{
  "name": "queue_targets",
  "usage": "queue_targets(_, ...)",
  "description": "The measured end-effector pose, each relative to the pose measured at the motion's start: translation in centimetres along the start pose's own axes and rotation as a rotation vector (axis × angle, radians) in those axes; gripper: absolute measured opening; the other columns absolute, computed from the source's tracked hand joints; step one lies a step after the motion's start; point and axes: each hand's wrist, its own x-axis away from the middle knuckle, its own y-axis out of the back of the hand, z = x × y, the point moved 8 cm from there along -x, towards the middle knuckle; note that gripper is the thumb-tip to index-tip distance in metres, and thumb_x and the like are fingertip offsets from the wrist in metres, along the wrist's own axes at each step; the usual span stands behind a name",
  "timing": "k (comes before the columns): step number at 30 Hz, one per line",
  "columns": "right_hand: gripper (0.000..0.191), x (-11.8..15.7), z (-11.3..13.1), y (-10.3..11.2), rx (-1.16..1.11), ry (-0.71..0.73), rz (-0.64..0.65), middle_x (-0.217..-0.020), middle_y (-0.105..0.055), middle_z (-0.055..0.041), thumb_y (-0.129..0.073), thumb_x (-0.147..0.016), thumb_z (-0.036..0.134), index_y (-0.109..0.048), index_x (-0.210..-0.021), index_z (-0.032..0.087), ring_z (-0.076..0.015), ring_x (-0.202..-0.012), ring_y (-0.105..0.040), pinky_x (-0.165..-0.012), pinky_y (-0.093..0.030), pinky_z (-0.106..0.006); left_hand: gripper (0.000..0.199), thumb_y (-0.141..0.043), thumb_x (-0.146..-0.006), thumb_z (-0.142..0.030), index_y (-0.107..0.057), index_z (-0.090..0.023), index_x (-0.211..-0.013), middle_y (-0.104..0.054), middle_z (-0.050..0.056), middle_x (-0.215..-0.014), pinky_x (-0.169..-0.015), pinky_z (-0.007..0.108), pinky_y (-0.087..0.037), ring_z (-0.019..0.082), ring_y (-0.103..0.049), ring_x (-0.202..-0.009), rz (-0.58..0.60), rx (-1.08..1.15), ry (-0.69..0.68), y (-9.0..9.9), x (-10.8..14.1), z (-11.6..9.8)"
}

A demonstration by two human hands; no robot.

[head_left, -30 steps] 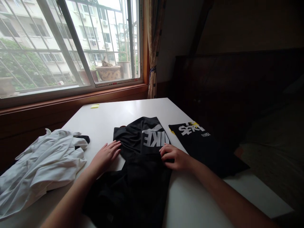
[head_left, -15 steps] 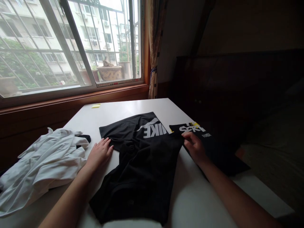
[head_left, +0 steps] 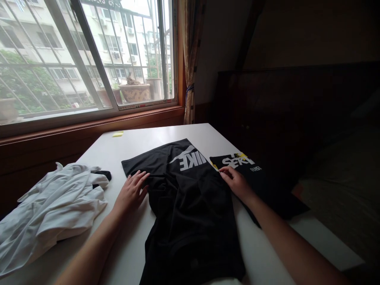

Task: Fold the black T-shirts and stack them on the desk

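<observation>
A black T-shirt (head_left: 190, 202) with grey-white NIKE lettering lies partly folded on the white table, its lower part reaching the near edge of the view. My left hand (head_left: 133, 189) rests with fingers spread on the shirt's left edge, beside some bunched wrinkles. On the opposite side, my right hand (head_left: 234, 182) has its thumb and forefinger closed on the shirt's right edge, just below the lettering. Right behind that hand lies another dark garment (head_left: 267, 194) with white and yellow print, partly hidden by my right forearm.
A heap of white clothing (head_left: 59, 213) with a bit of black cloth sits at the table's left. A yellow slip (head_left: 118, 134) lies near the far left corner of the white table (head_left: 154, 132). Beyond stand a barred window (head_left: 118, 59) and a tied curtain (head_left: 191, 79).
The shirt's lower part has swung to the right and lies flatter. My right hand has moved left and slightly down with the edge. My left hand has slid a little right onto the cloth.
</observation>
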Motion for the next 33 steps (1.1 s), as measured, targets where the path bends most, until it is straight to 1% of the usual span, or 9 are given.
queue_targets(8,0.037,0.7,1.3,-2.2,0.054,0.133,0.236,-0.109,-0.067,-0.0060,-0.055,-0.094,0.047,-0.064,-0.123,0.027,-0.0237,-0.099,-0.065,-0.087,-0.053,-0.038,0.038,-0.048,-0.100,-0.030,-0.058,-0.024,-0.137,-0.068,0.008,-0.116,-0.110,0.052,-0.041,0.026,-0.064,-0.108,0.064,0.045,-0.097,0.2,-0.2,-2.0)
queue_targets(13,0.051,1.4,2.3,-2.9,0.057,0.184,0.369,-0.140,-0.059,-0.0066,-0.059,-0.093,0.048,-0.055,-0.141,0.031,-0.0275,-0.127,-0.056,-0.107,-0.046,-0.044,0.032,-0.047,-0.102,-0.032,-0.068,-0.025,-0.124,-0.074,0.005,-0.089,-0.073,0.029,-0.051,0.020,-0.069,-0.079,0.102,0.200,-0.044,1.6,-0.3,-3.5)
queue_targets(18,0.056,1.8,2.8,-3.9,0.150,0.250,0.439,-0.151,-0.051,-0.0053,-0.059,-0.094,0.046,-0.050,-0.147,0.032,-0.0286,-0.139,-0.047,-0.118,-0.035,-0.049,0.038,-0.047,-0.102,-0.038,-0.069,-0.019,-0.126,-0.074,0.003,-0.074,-0.062,0.023,-0.047,0.015,-0.066,-0.062,0.491,0.666,-0.111,1.6,0.7,-9.5)
queue_targets(20,0.055,1.9,2.8,-4.2,0.195,0.287,0.436,-0.153,-0.049,-0.0053,-0.060,-0.094,0.045,-0.051,-0.146,0.032,-0.0286,-0.141,-0.045,-0.120,-0.033,-0.050,0.041,-0.050,-0.101,-0.042,-0.066,-0.018,-0.130,-0.077,0.006,-0.085,-0.071,0.025,-0.053,0.019,-0.072,-0.075,0.713,0.904,-0.087,1.5,1.7,-12.4)
queue_targets(23,0.053,1.9,2.7,-4.7,0.239,0.325,0.445,-0.155,-0.046,-0.0057,-0.060,-0.094,0.044,-0.053,-0.145,0.031,-0.0283,-0.142,-0.043,-0.120,-0.032,-0.051,0.055,-0.063,-0.095,-0.046,-0.055,-0.022,-0.143,-0.071,0.012,-0.126,-0.093,0.035,-0.054,0.028,-0.069,-0.113,1.109,1.274,-0.109,2.4,4.1,-16.8)
queue_targets(25,0.052,2.0,2.6,-4.8,0.250,0.342,0.460,-0.156,-0.045,-0.0059,-0.059,-0.095,0.044,-0.053,-0.145,0.031,-0.0279,-0.143,-0.042,-0.120,-0.032,-0.051,0.061,-0.067,-0.092,-0.046,-0.051,-0.022,-0.147,-0.063,0.013,-0.137,-0.101,0.042,-0.052,0.032,-0.062,-0.123,1.239,1.415,-0.153,3.5,4.9,-18.4)
queue_targets(27,0.053,2.0,2.7,-4.8,0.257,0.353,0.475,-0.157,-0.044,-0.0060,-0.059,-0.095,0.045,-0.052,-0.145,0.031,-0.0276,-0.144,-0.041,-0.120,-0.032,-0.050,0.051,-0.063,-0.095,-0.043,-0.058,-0.021,-0.141,-0.068,0.013,-0.131,-0.103,0.043,-0.051,0.031,-0.064,-0.121,1.103,1.434,-0.127,4.1,3.9,-17.8)
queue_targets(31,0.055,2.2,2.9,-4.8,0.269,0.372,0.491,-0.157,-0.044,-0.0064,-0.061,-0.094,0.044,-0.050,-0.147,0.031,-0.0281,-0.145,-0.039,-0.120,-0.031,-0.052,0.032,-0.051,-0.102,-0.030,-0.065,-0.025,-0.130,-0.066,0.007,-0.134,-0.111,0.044,-0.046,0.025,-0.060,-0.126,0.410,1.084,0.002,4.3,0.0,-11.7)
queue_targets(33,0.055,2.4,3.3,-5.0,0.279,0.390,0.504,-0.157,-0.044,-0.0060,-0.061,-0.094,0.042,-0.050,-0.147,0.032,-0.0287,-0.145,-0.038,-0.121,-0.028,-0.054,0.035,-0.049,-0.101,-0.023,-0.062,-0.027,-0.133,-0.059,0.006,-0.142,-0.117,0.049,-0.040,0.026,-0.049,-0.137,0.227,0.820,-0.068,3.9,-0.6,-9.8)
